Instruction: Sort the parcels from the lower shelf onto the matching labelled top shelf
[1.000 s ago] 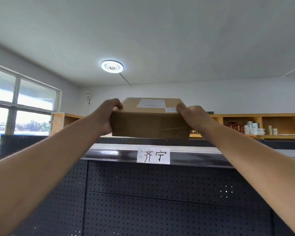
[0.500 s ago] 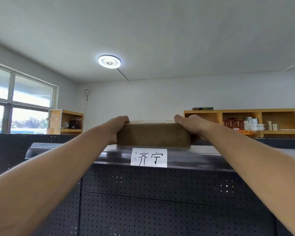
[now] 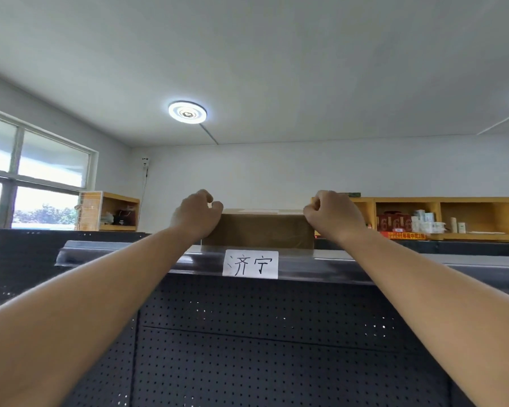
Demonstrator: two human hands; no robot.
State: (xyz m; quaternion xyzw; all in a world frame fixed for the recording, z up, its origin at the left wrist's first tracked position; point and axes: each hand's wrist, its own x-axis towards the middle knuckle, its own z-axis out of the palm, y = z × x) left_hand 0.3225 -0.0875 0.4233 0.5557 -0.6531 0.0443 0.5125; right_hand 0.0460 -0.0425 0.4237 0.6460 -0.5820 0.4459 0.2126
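A brown cardboard parcel (image 3: 259, 230) lies flat on the black top shelf (image 3: 394, 265), directly above a white paper label (image 3: 250, 264) with handwritten Chinese characters. My left hand (image 3: 196, 217) is at the parcel's left end and my right hand (image 3: 332, 215) at its right end. Both hands have their fingers curled loosely above the parcel's top edge and grip nothing. A pale shipping label on the parcel's top is barely visible from this low angle.
Black perforated back panels (image 3: 262, 348) fill the space under the shelf lip. Behind the rack, wooden cubby shelves (image 3: 453, 218) along the far wall hold small boxes and bottles. A window (image 3: 27, 183) is at the left and a ceiling lamp (image 3: 187, 112) overhead.
The parcel went from raised and tilted to lying flat on the top shelf. My fingers have lifted off its top and curled back at both ends.
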